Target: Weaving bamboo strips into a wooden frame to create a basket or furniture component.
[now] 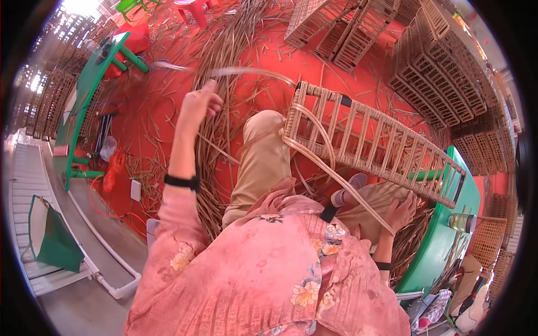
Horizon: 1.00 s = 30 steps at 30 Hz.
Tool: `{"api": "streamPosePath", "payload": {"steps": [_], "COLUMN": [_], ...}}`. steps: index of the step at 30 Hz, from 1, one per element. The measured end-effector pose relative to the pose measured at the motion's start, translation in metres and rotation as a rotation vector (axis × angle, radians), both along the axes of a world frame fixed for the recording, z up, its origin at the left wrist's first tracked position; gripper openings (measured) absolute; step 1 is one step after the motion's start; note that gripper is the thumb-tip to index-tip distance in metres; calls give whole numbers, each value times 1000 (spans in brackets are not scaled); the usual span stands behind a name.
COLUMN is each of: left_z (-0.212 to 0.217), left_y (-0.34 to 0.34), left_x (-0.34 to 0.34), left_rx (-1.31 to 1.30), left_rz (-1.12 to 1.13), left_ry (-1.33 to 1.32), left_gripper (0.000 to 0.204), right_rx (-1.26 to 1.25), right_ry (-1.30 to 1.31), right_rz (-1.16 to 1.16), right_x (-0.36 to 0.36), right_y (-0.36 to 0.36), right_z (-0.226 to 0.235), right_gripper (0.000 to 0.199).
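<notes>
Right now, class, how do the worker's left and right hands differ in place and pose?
The left hand is raised over the red floor, out to the left of the frame; the right hand is by the right knee, close below the frame in this view. The left hand has one finger stretched out; the right hand's fingers lie toward the knee. Both are bare, with a dark band at each wrist.
</notes>
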<state>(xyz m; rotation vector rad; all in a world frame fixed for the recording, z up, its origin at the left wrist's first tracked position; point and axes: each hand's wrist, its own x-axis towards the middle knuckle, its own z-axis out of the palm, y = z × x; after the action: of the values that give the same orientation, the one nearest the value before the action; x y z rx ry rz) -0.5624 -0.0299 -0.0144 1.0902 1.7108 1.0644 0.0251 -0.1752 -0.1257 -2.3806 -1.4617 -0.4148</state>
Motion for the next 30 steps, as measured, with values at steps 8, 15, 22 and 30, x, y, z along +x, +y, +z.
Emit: {"api": "streamPosePath", "payload": {"steps": [8, 15, 22, 30], "left_z": [82, 82, 93, 79], "left_y": [-9, 11, 6, 0], "left_x": [133, 164, 178, 184], "left_rx": [798, 534, 152, 349], "left_rz": [-914, -1420, -1538, -1454], "left_ry": [488, 716, 674, 471], "left_gripper": [75, 83, 60, 41], "right_rx": [-50, 211, 202, -534], "right_ry": [-99, -152, 267, 1264], "right_rz": [6, 199, 669, 978], "right_x": [-7, -8, -74, -119], "right_y": [-6, -25, -16, -10], "right_z": [6, 4, 29, 43], "right_gripper": [57, 51, 47, 57]}}
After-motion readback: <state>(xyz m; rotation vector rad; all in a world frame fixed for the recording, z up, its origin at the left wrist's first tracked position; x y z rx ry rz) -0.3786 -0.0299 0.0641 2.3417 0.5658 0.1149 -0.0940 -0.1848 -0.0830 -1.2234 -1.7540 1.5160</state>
